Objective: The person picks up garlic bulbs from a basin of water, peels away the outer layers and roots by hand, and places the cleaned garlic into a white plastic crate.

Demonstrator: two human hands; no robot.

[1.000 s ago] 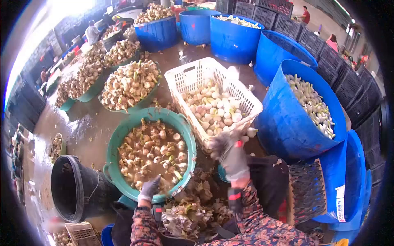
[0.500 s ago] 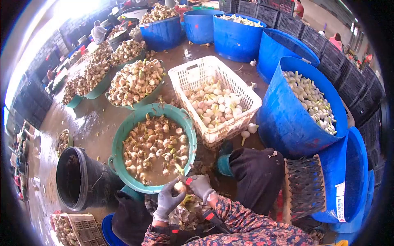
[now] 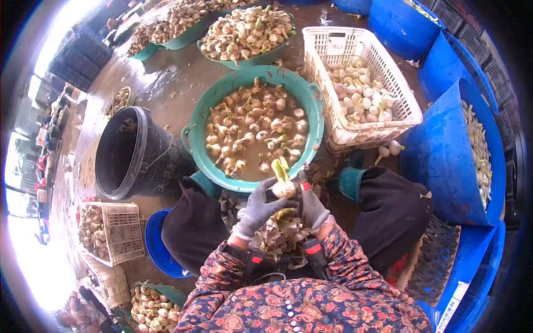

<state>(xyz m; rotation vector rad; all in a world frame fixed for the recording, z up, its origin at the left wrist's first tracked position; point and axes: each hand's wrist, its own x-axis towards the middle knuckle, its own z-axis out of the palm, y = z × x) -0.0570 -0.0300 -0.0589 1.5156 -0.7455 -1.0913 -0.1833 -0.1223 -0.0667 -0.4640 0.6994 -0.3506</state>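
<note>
Garlic bulb [image 3: 283, 187], green stalk up, sits between both gloved hands over the near rim of the green basin [image 3: 194, 119]. Left hand [image 3: 259, 208] fingers curl closed under it; right hand [image 3: 312, 206] grips its right side. Peel heap [image 3: 277, 233] lies below.

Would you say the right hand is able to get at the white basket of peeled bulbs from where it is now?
Probably yes: the right hand holds a bulb just below the white basket, with nothing between them.

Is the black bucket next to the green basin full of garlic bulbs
No, the black bucket left of the green basin shows a dark, hollow inside with no bulbs visible.
</note>
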